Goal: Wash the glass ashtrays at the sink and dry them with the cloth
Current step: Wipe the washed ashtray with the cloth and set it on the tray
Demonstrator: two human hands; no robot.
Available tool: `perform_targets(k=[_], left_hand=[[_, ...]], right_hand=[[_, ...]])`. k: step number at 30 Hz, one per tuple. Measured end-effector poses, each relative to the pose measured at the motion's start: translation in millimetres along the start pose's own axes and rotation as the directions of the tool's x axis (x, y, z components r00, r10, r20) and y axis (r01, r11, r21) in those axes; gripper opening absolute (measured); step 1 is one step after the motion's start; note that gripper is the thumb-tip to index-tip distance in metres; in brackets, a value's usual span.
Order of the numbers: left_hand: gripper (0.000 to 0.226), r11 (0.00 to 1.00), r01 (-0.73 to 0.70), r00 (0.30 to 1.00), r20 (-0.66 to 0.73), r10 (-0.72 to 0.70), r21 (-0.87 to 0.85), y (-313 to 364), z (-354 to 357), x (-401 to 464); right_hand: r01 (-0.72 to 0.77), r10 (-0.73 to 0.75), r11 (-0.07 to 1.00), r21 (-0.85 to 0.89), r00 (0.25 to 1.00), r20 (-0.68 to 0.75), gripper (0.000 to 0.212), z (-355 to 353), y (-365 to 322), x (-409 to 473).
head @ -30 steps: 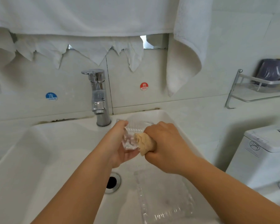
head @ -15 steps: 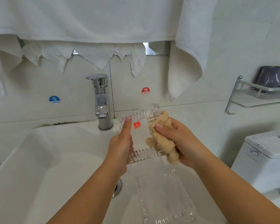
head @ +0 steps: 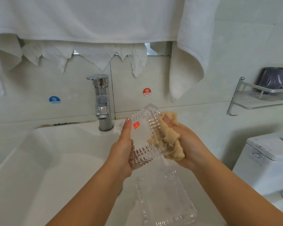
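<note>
Glass ashtray (head: pixel 141 136) tilted above the sink (head: pixel 39 160), left hand (head: pixel 122 152) gripping its left edge, right hand (head: pixel 186 144) pinching tan cloth (head: pixel 170 141) against its right rim.

Upright ribbed ashtray (head: pixel 141 137), beige cloth (head: pixel 169 141) alongside

The light is soft, even and fairly bright, washing the white towel (head: pixel 88 17), tiles and sink (head: pixel 39 160) into one pale tone with low contrast. Faint shadows lie on the wall right of the hands and under the shelf (head: pixel 258 98); small glints sit on the tap (head: pixel 101 88) and on the ribbed glass of the ashtray (head: pixel 144 132). The wide lens bows the sink rim and wall lines toward the edges, and detail is slightly smeared throughout, most at the corners.
</note>
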State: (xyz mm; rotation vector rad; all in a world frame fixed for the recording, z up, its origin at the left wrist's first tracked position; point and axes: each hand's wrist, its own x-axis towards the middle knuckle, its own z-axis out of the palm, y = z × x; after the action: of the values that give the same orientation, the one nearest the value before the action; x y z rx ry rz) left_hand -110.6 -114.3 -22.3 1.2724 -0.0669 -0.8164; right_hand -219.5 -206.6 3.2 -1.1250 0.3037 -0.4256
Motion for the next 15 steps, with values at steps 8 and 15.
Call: perform_targets(k=[8, 15], left_hand=[[0.073, 0.905, -0.316, 0.942, -0.021, 0.335, 0.286, 0.5, -1.1, -0.3], [0.060, 0.944, -0.236, 0.968, -0.024, 0.248, 0.229, 2.7, 1.2, -6.9]], right_hand=[[0.180, -0.289, 0.875, -0.449, 0.939, -0.187, 0.032, 6.9, 11.6, 2.9], [-0.021, -0.085, 0.925, -0.379, 0.962, -0.261, 0.052, -2.9, 3.9, 6.3]])
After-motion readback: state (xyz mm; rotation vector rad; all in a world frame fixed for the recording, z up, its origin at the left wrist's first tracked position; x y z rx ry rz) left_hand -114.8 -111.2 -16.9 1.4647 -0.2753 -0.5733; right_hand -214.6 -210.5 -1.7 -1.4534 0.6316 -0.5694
